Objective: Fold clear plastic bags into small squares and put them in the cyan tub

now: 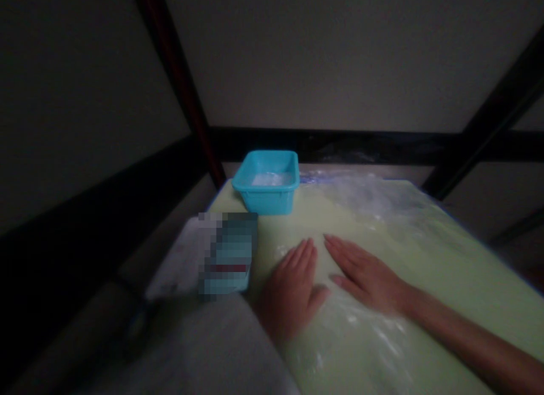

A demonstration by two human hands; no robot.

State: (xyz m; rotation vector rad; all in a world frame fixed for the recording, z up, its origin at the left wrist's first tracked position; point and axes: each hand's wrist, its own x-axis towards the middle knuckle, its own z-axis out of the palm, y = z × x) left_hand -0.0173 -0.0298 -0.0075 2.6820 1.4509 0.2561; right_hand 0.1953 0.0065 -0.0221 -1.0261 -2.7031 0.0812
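Both of my hands lie flat, palms down, near the middle of a pale yellow-green table top (361, 349) with a shiny clear plastic film over it. My left hand (293, 293) has its fingers stretched forward and its thumb out to the right; nothing is in it. Just to its right, my right hand (363, 273) rests with fingers pointing forward and left, its thumb apart. A small gap separates the two hands. Wrinkles and bright glints show in the clear film (382, 327) in front of and below the right hand.
A turquoise plastic basin (270, 201) stands at the back left, with something whitish inside. A blurred-out flat item (233, 253) lies left of my left hand beside a whitish sheet (182, 259). Bunched clear plastic (365, 194) lies along the far edge. Walls with dark beams surround the table.
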